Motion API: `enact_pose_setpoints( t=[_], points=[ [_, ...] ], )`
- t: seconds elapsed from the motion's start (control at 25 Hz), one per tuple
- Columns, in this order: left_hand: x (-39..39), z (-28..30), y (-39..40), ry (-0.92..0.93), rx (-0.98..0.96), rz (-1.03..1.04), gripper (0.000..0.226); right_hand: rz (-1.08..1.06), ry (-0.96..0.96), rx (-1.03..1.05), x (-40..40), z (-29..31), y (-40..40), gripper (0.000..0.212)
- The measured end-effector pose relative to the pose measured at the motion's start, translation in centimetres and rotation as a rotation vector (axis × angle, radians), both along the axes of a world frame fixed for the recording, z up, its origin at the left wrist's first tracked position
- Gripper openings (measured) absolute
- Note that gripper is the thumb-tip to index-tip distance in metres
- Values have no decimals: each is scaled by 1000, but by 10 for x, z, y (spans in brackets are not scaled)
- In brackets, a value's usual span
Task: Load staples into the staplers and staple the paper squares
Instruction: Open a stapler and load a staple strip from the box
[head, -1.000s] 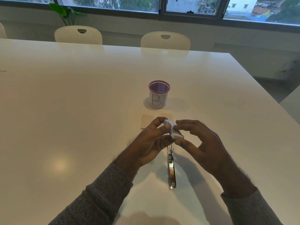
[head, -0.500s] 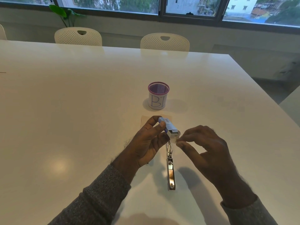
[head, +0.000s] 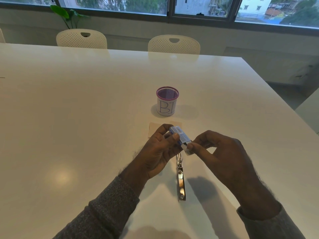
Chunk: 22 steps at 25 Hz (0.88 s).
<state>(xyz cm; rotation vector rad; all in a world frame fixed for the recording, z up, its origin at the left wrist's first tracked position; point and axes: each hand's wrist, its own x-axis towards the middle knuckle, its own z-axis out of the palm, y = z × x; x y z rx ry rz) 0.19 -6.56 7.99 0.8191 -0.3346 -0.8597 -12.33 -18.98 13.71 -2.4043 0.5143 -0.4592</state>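
Head view, left hand: the left hand is raised above the white glossy counter, palm turned toward the right, forearm in a grey knit sleeve coming up from the lower left.
Left grip: thumb and fingers are clenched around the small blue cardboard staple box, which tilts down toward the right.
Right hand: the right hand is held up at the same height, wrist bent, its thumb and forefinger meeting at the box's lower right end.
Right grip: pinched on the white inner tray that sticks out of the box's open end; the other fingers curl loosely.
Stapler: the opened silver metal stapler lies flat on the counter just below and between the two hands, its long axis running toward the viewer, untouched.
Paper squares: two pale cream paper squares lie on the counter just beyond the hands, partly hidden by them.
Writing: the box's top face bears a barcode label; its print is too small to read.
Cup: a white cylindrical cup with a purple mesh rim stands beyond the squares, handwritten "BI" on its side.
Far side: two white perforated chairs stand at the far edge under a window.
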Motion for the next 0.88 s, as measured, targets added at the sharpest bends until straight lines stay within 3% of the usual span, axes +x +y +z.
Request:
enact_pose_setpoints(
  t=[0.44, 0.64, 0.88],
  points=[
    [-3, -1, 2, -91, 88, -19, 22, -42, 257, -79, 6, 6, -1, 27],
    [-2, -2, 0, -89, 86, -15, 23, -53, 212, -48, 7, 6, 1, 24],
    [-1, -5, -2, -79, 89, 1, 22, -88, 141, -196, 3, 3, 7, 21]
  ],
)
